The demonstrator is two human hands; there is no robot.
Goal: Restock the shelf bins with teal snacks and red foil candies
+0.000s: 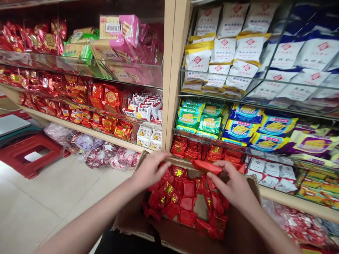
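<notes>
An open cardboard box (238, 225) stands in front of me, with many small red packets (186, 204) on its bottom. Over its right back part, my right hand (234, 183) pinches a red packet (206, 167) between thumb and fingers. My left hand (152, 169) is above the box's back left corner, fingers apart, with nothing visible in it. Just behind the box, similar red packets (189, 149) fill a low compartment of the shelf.
Glass-fronted shelves (171, 70) of packaged snacks rise behind the box. On the floor at left are a red plastic stool (31, 150) and bagged goods (103, 151). More bagged packets (299, 225) lie at the lower right.
</notes>
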